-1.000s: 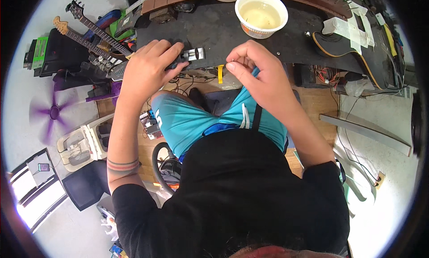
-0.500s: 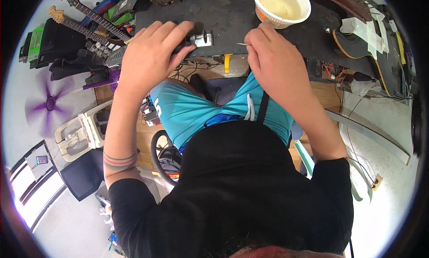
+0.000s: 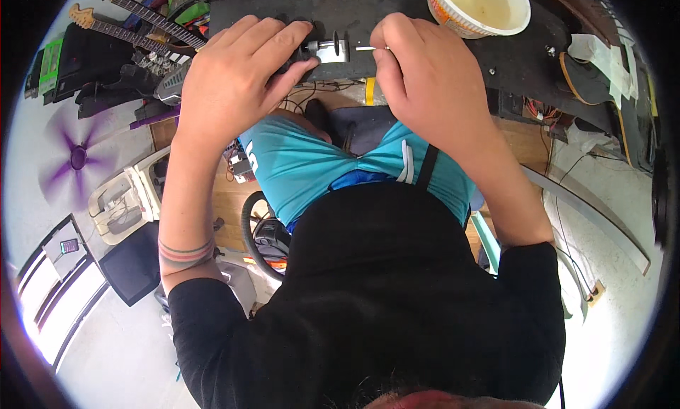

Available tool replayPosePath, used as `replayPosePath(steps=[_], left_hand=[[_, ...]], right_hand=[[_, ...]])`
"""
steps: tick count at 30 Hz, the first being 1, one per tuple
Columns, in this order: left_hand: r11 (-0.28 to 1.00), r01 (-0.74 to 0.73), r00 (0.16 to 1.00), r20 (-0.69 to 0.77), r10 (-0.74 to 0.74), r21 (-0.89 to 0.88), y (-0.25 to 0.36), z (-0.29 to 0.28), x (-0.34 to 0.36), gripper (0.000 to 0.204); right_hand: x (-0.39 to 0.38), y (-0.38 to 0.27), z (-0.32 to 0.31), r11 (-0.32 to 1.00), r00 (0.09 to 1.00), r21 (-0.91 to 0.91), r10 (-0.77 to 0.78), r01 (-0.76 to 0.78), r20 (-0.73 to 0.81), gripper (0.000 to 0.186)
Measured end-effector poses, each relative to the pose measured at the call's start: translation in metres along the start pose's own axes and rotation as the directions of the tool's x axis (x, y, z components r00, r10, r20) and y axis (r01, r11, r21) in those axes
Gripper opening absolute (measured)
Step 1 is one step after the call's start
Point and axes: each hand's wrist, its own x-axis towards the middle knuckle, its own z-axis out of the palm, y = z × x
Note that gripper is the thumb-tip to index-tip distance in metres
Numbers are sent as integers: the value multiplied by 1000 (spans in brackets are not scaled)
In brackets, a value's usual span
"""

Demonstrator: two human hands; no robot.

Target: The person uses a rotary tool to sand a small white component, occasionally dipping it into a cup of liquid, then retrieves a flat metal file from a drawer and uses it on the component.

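**Small metal part held at bench's near edge**

A small metal part (image 3: pixel 327 51) was gripped at the near edge of the dark bench (image 3: pixel 397 12), roughly at the middle of that edge. The left hand (image 3: pixel 237 79) was closed around the part's dark left end, fingers curled over the top, thumb pressed beneath. The silver block of the part was left showing just right of the fingertips.

The right hand (image 3: pixel 425 83) was closed in a pinch on a thin white pin (image 3: pixel 367 48). The pin was held level, its tip pointed at the part's right side; whether it touched could not be told.

A bowl (image 3: pixel 479 8) of pale liquid was seen near the bench's far right, just beyond the right hand. A yellow-rimmed piece (image 3: pixel 577 76) and white papers (image 3: pixel 602 54) were laid at the bench's right end.

Guitars (image 3: pixel 134 19) were stacked off the bench's left end. A purple fan (image 3: pixel 76 156) was seen on the floor, well apart from the bench. Teal shorts (image 3: pixel 312 168) and a black shirt (image 3: pixel 397 295) were worn.
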Motion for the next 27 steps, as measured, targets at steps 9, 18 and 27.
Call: replayPosePath(steps=[9, 18, 27], left_hand=[[1000, -1, 998, 64, 2, -14, -1, -8, 0, 48], [999, -37, 996, 86, 39, -30, -5, -8, -2, 53], [1000, -7, 995, 98, 7, -1, -11, -13, -10, 53]], right_hand=[[5, 2, 10, 1000, 1000, 27, -4, 4, -15, 23], [-7, 3, 5, 966, 993, 239, -80, 98, -83, 18], [-3, 3, 9, 922, 998, 382, -58, 63, -26, 17]])
